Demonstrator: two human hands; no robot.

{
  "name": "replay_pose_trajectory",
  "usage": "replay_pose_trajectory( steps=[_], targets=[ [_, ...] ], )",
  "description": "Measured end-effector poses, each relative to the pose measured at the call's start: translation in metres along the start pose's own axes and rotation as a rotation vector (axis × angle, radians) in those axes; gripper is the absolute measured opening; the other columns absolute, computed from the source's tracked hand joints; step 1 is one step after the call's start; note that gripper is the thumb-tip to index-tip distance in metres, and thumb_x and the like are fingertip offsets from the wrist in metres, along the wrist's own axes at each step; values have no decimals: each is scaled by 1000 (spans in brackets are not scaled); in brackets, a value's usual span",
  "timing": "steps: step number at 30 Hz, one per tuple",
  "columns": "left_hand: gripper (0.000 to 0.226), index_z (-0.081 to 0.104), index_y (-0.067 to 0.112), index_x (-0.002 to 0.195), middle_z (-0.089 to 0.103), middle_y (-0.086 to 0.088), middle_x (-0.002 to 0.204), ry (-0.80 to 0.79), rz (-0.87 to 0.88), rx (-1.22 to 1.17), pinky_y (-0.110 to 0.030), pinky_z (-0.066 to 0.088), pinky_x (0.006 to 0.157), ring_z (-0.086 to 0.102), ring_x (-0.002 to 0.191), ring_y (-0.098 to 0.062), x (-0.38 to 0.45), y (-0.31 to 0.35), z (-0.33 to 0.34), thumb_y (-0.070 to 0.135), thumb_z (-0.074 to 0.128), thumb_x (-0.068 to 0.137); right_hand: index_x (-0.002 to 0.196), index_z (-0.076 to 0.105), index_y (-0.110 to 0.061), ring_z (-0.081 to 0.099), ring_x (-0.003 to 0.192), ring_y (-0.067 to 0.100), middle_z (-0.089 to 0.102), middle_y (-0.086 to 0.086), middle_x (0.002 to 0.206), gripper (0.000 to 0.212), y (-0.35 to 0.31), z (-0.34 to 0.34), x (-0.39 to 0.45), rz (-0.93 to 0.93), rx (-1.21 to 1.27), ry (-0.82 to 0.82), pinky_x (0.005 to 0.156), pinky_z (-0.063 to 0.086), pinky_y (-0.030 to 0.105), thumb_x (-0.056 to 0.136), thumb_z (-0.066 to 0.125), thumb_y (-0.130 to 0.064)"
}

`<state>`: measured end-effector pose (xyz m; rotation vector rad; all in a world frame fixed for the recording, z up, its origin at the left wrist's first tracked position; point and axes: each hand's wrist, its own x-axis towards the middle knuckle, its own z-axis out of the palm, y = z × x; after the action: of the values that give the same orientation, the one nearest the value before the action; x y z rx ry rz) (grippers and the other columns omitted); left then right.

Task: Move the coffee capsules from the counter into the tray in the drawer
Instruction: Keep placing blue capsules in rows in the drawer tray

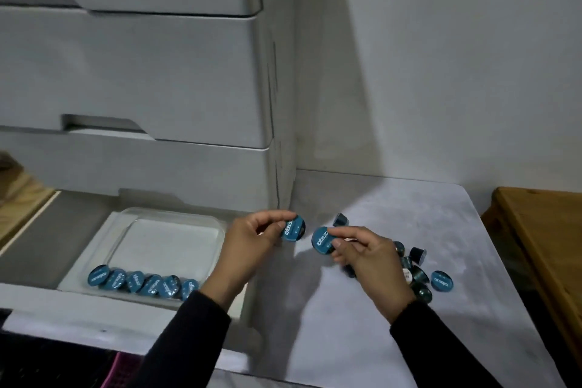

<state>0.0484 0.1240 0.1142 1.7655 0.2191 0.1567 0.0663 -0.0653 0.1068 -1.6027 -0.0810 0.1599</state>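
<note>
My left hand [252,242] pinches one blue-lidded coffee capsule [293,227] above the drawer's right edge. Just right of it, my right hand [368,258] holds a second capsule [322,241] over the counter, lid facing me. A clear plastic tray [170,220] lies in the open bottom drawer [37,249]; a row of several capsules [141,282] leans along its near side. On the white counter [393,208], several loose capsules [417,277] lie right of my right hand, one [442,280] lid-up, another [340,219] behind the hand.
A grey drawer cabinet [141,72] rises behind the open drawer, its upper drawers closed. A wooden surface [541,230] borders the counter on the right. A white wall stands behind the counter. A dark, pink-edged thing [122,368] sits at the bottom left.
</note>
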Motion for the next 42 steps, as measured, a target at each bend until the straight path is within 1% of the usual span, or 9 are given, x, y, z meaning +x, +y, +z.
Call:
replay_pose_trajectory(
  steps=[4, 9, 13, 17, 21, 25, 29, 33, 42],
  targets=[
    [26, 74, 29, 84, 75, 14, 86, -57, 57, 110, -9, 50, 76, 68, 81, -1, 6, 11, -75, 5, 62, 85, 77, 72, -23, 61, 55, 7, 70, -7, 59, 31, -20, 50, 4, -36, -41, -119, 58, 51, 14, 82, 60, 5],
    [28, 74, 28, 79, 75, 14, 77, -149, 44, 280, -10, 51, 74, 68, 74, -1, 29, -10, -183, 1, 65, 82, 86, 72, -8, 58, 52, 3, 66, 7, 67, 20, -31, 136, 16, -23, -122, -303, 57, 51, 14, 83, 58, 7],
    [32, 75, 34, 72, 75, 15, 77, -246, -5, 480, -16, 53, 77, 68, 76, -1, 55, -52, -268, 4, 70, 80, 79, 71, -18, 58, 55, 6, 67, 5, 68, 24, -21, 215, 35, 56, -223, -392, 58, 52, 17, 82, 61, 4],
    [15, 76, 19, 84, 68, 25, 65, -431, -32, 652, -8, 49, 70, 63, 69, 8, 80, -92, -319, 6, 69, 80, 74, 73, -22, 61, 59, 12, 71, 10, 70, 20, 9, 286, 56, 187, -351, -394, 64, 54, 30, 80, 64, -5],
    [16, 76, 13, 89, 72, 8, 76, -601, -5, 762, 2, 39, 64, 57, 62, 16, 98, -116, -335, 4, 65, 82, 74, 73, -15, 57, 48, 7, 67, 1, 61, 18, 35, 331, 68, 312, -391, -334, 47, 46, 21, 80, 62, -1],
    [21, 75, 12, 91, 75, -3, 93, -703, 45, 833, 4, 37, 68, 59, 70, 9, 108, -129, -337, -1, 62, 81, 68, 70, -16, 59, 52, 14, 66, 7, 63, 23, 51, 349, 68, 448, -402, -295, 47, 46, 22, 78, 60, 3],
    [27, 75, 10, 91, 75, -5, 93, -766, 62, 849, -12, 47, 80, 66, 86, -12, 112, -138, -338, -6, 56, 80, 62, 70, -17, 58, 49, 15, 64, 7, 59, 25, 60, 355, 68, 473, -439, -271, 50, 51, 24, 73, 66, 5],
    [34, 74, 11, 89, 74, -6, 91, -795, 84, 849, -21, 51, 80, 61, 73, -7, 111, -141, -341, -11, 51, 77, 61, 70, -16, 59, 48, 14, 64, 7, 56, 25, 63, 357, 69, 474, -432, -262, 54, 55, 26, 70, 67, 7],
    [25, 71, 7, 91, 74, -13, 86, -797, 37, 874, -12, 49, 68, 62, 64, -8, 111, -143, -348, -9, 57, 78, 67, 68, -7, 61, 47, 13, 65, 5, 52, 19, 63, 372, 72, 538, -368, -324, 51, 54, 23, 71, 65, 11]
  ],
)
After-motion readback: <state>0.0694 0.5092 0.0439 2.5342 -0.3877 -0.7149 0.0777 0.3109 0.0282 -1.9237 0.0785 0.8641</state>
